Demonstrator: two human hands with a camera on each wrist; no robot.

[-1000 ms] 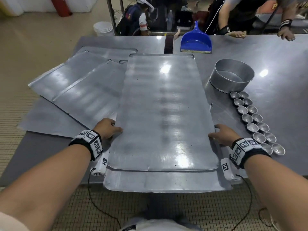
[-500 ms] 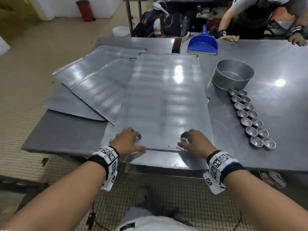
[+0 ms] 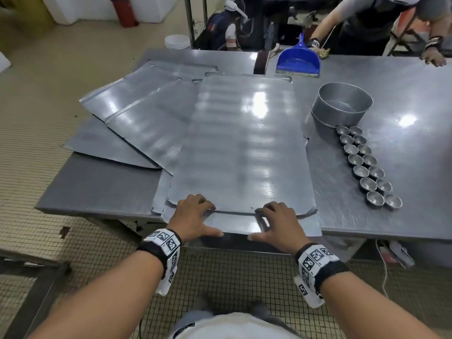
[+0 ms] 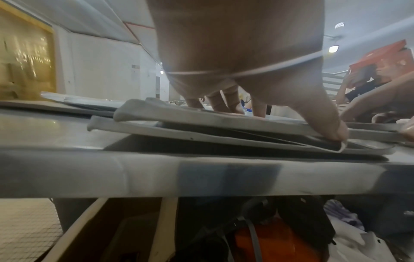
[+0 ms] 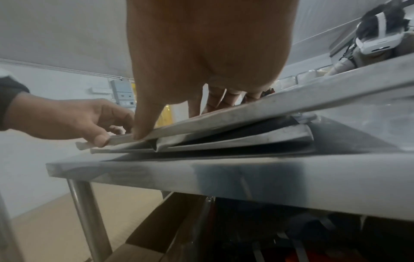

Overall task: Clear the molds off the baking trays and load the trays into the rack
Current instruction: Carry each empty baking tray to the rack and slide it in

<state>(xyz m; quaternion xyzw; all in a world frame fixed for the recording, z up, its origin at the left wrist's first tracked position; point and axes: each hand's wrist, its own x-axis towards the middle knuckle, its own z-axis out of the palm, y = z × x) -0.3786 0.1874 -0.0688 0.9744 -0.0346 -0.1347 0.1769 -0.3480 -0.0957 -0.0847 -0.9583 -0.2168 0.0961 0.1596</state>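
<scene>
Both hands, left hand (image 3: 193, 217) and right hand (image 3: 277, 222), are pinching the top baking tray (image 3: 242, 143) at its near short edge, fingers above, thumbs below. Its long axis is running from bottom center toward the frame's top, on stacked trays (image 3: 241, 222) at the steel table (image 3: 391, 94) edge.

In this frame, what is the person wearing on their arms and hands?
Both forearms are bare, with no sleeves or gloves. Each wrist carries a black band topped by a white block printed with black-and-white square markers, and a white camera unit hangs below each wrist. The left hand and right hand wear nothing else that shows.
</scene>
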